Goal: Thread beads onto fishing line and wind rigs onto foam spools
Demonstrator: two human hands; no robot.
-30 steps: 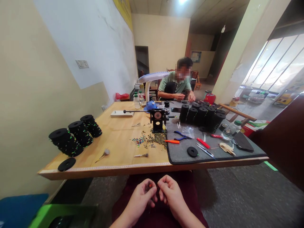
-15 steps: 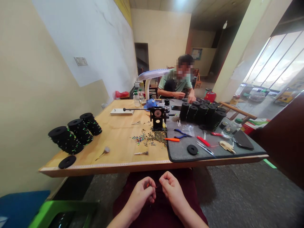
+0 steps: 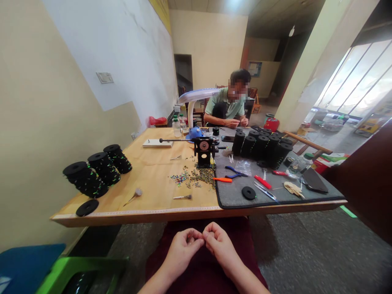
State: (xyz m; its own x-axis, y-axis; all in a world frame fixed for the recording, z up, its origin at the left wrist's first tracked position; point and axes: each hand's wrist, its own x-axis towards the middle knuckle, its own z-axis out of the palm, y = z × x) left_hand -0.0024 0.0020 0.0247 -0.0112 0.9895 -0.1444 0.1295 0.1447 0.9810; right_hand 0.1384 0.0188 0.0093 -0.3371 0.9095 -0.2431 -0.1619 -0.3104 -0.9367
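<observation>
Both of my hands are held together over my lap, below the front edge of the wooden table [image 3: 147, 179]. My left hand [image 3: 183, 250] has its fingers curled and pinched on a tiny item with a red-orange speck, too small to name. My right hand [image 3: 219, 243] is also curled in a pinch, and its fingertips touch those of the left. A pile of small coloured and brass bits [image 3: 196, 177] lies on the table ahead of my hands.
A grey mat [image 3: 275, 196] carries pliers [image 3: 234, 174], red-handled tools and black spools [image 3: 260, 147]. More black spools [image 3: 94, 169] stand at the table's left. A small black winding machine [image 3: 203, 152] sits mid-table. A person works at the far end.
My two hands have drawn together until their fingertips touch, and they have shifted slightly. The person at the far end has brought both hands together.
</observation>
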